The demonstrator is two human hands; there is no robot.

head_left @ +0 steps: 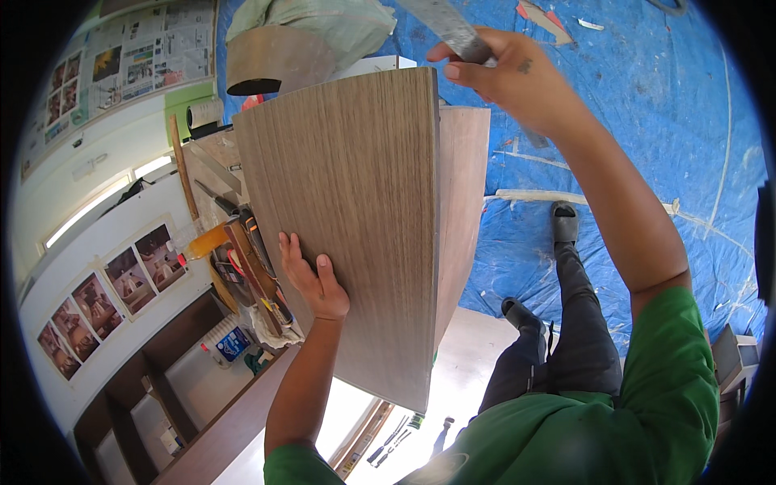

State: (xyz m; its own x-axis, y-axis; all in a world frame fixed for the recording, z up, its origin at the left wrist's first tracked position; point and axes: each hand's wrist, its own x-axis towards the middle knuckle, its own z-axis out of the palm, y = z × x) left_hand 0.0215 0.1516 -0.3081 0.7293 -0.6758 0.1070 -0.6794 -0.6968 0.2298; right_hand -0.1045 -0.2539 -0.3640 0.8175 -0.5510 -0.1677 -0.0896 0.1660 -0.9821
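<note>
A large wood-grain panel point(347, 210) with a curved outline stands in front of me, its brown face turned up. My left hand point(314, 279) lies flat on this face near the left edge, fingers stretched and slightly apart. Beyond the panel's far right corner, my right hand point(513, 77) is raised with its fingers closed round a flat grey metal file point(453, 31). The file is slightly blurred, and its far end runs out of the picture. It appears clear of the panel. A paler, pinkish-brown side surface point(465, 186) shows beneath the panel's right edge.
Left of the panel, tools and an orange bottle point(207, 241) crowd a worktop. A dark open shelf unit point(186, 396) holds a blue-labelled jug point(232, 345). Blue sheeting point(622, 145) covers the floor. A curved brown piece point(279, 58) and a pale bag point(347, 24) lie beyond the panel.
</note>
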